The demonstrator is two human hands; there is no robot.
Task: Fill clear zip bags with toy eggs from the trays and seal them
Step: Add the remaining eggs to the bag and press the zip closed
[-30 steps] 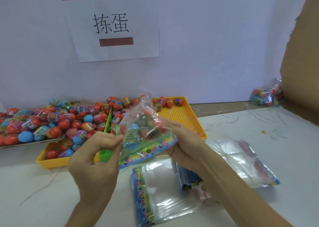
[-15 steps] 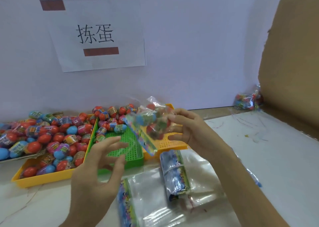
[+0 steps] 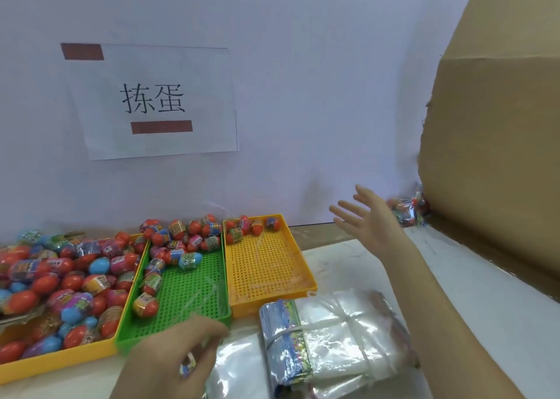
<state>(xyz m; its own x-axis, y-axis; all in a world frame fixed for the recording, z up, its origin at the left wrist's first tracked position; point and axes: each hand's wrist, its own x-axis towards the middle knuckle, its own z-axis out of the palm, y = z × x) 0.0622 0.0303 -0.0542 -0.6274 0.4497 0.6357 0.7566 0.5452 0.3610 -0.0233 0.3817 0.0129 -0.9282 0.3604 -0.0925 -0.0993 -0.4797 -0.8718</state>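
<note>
- Left hand (image 3: 175, 356) curls over a loose zip bag (image 3: 239, 365) on the bench (image 3: 500, 323); whether it pinches, I cannot tell.
- Slick film could slip or lift doubled.
- Toy eggs (image 3: 177, 241) wait in the green tray (image 3: 188, 301) beyond.
- Right hand (image 3: 368, 219) hangs spread, empty, farthest.

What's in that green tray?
Several toy eggs, bunched at the far end and down the left side of the green tray; the rest is bare mesh. The left hand covers its near edge.

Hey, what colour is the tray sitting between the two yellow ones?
Green. The middle tray has a perforated floor, seen best in the head view.
</note>
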